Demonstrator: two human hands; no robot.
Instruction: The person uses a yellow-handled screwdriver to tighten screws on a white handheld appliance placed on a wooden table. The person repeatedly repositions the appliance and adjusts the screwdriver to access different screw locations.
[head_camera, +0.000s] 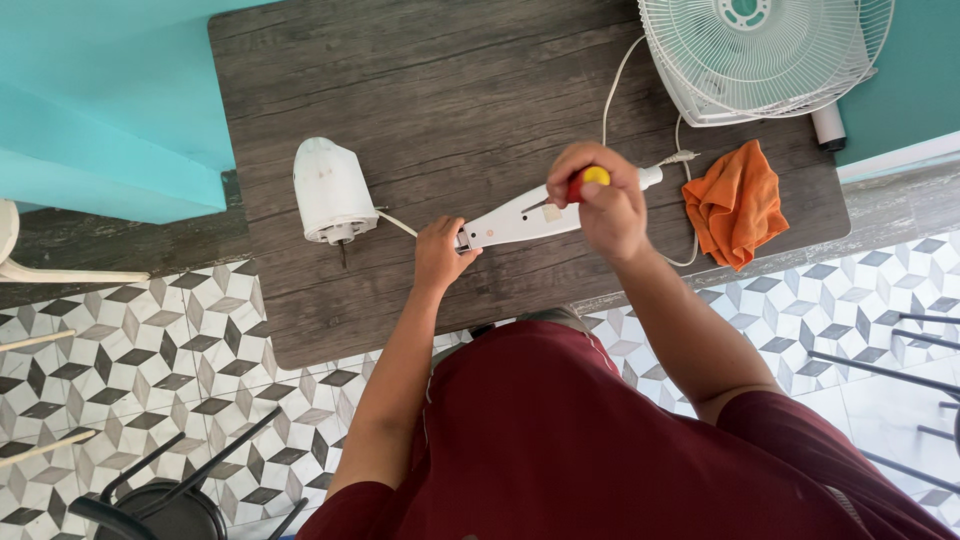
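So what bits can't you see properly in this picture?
- Head view: the screwdriver tip is too small to tell whether it sits in a screw; the right hand covers its handle.
- The fan grille is cut off by the top edge.
- The white housing's near end hides under the left hand.
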